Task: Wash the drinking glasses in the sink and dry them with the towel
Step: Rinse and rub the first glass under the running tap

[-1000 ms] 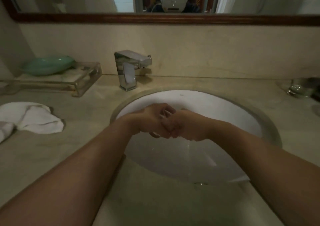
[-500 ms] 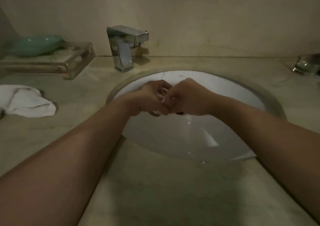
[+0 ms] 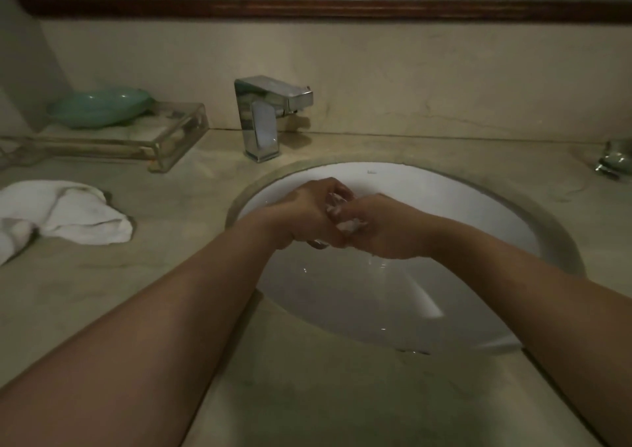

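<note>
Pale marble counter [image 3: 342,395] runs under a wood-framed mirror [image 3: 307,6], a white sink [image 3: 444,190] set into it with a chrome tap [image 3: 263,118] at the back rim. Over the sink the left hand [image 3: 304,215] and right hand [image 3: 390,232] meet, both curled round a clear glass [image 3: 350,226] largely hidden between their fingers. A crumpled towel [image 3: 68,212] lies on the counter well left of the sink, a green dish [image 3: 99,106] on a clear tray [image 3: 178,131] behind it, and a second glass [image 3: 615,160] stands far right.
</note>
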Demonstrator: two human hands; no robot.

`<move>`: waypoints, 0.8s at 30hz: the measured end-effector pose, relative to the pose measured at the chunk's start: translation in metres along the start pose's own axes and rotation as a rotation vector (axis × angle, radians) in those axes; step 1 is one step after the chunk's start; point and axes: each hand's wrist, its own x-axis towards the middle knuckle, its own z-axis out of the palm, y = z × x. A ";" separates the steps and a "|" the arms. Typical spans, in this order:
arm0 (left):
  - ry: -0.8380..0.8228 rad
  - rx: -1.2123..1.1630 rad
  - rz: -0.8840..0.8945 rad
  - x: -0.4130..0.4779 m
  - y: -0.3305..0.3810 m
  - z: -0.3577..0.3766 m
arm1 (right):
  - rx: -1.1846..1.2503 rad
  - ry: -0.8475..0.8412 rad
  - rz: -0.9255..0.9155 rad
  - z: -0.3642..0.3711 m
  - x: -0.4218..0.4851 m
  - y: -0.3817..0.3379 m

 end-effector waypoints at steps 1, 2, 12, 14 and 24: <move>-0.001 0.009 0.003 0.000 0.000 0.000 | -0.013 -0.013 -0.024 0.001 0.001 0.000; -0.007 0.006 0.002 0.000 0.000 0.001 | 0.001 -0.021 -0.031 0.000 0.001 0.001; -0.042 -0.070 0.046 -0.006 0.003 -0.005 | 0.370 0.169 0.031 -0.010 -0.002 0.008; -0.117 -0.106 0.043 -0.010 0.003 -0.009 | 0.451 0.124 0.012 -0.012 -0.007 0.014; -0.037 0.055 0.041 -0.008 0.001 -0.001 | 0.241 0.014 0.066 -0.006 -0.001 0.001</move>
